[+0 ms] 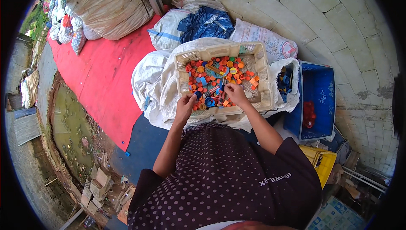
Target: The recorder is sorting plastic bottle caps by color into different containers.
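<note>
A cream plastic crate in front of me holds many loose bottle caps, mostly orange and red, with some blue, yellow and green. My left hand is at the crate's near left corner, its fingers closed by a dark blue cap. Over the caps, nearer the middle, my right hand has thumb and fingers pinched together. A small dark blue piece shows at those fingertips; its exact shape is too small to make out. A yellow stick-like piece lies among the caps.
White sacks surround the crate. An open sack with dark blue pieces stands right of it, beside a blue bin holding red items. A yellow crate is at the lower right. Red sheeting spreads left; a block wall rises right.
</note>
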Motion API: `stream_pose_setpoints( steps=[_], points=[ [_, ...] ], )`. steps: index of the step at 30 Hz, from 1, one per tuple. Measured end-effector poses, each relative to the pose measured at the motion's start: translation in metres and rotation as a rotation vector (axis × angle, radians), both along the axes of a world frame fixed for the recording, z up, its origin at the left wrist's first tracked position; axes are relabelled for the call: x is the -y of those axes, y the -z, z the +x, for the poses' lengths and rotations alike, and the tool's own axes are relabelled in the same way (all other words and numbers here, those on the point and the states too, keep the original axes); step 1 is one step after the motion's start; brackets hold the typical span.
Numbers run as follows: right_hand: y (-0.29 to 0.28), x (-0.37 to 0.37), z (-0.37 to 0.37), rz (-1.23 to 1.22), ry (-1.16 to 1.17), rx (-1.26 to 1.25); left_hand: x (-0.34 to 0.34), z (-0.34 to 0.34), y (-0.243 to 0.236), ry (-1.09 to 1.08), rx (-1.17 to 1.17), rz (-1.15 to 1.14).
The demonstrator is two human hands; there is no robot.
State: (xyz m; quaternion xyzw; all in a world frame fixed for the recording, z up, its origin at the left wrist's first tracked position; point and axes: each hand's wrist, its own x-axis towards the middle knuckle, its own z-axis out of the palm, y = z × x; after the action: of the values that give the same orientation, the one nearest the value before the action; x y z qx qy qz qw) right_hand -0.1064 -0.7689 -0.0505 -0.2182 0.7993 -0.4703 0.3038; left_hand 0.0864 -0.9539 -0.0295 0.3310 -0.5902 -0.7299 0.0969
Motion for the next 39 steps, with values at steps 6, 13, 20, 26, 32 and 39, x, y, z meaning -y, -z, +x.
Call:
stream_pose_setpoints(
  steps=[6, 13, 20, 26, 32, 39],
  points=[
    [-0.031, 0.020, 0.051, -0.135, 0.054, 0.094, -0.022, -0.030, 0.017, 0.161, -0.159, 0.032],
    [-0.031, 0.015, 0.064, -0.125, 0.094, 0.016, -0.021, -0.030, -0.001, 0.278, -0.092, -0.079],
    [-0.042, 0.022, 0.074, -0.085, -0.017, -0.030, -0.009, -0.011, -0.022, 0.336, -0.083, -0.084],
    [-0.025, 0.040, 0.080, -0.206, -0.021, 0.212, 0.001, 0.003, -0.023, 0.321, -0.018, -0.173],
    [-0.023, 0.067, 0.076, -0.140, -0.229, 0.012, 0.015, 0.015, -0.018, 0.178, -0.097, -0.109],
    [-0.030, 0.107, 0.039, 0.077, -0.396, -0.088, 0.046, 0.034, -0.002, 0.026, -0.120, -0.078]
  ],
)
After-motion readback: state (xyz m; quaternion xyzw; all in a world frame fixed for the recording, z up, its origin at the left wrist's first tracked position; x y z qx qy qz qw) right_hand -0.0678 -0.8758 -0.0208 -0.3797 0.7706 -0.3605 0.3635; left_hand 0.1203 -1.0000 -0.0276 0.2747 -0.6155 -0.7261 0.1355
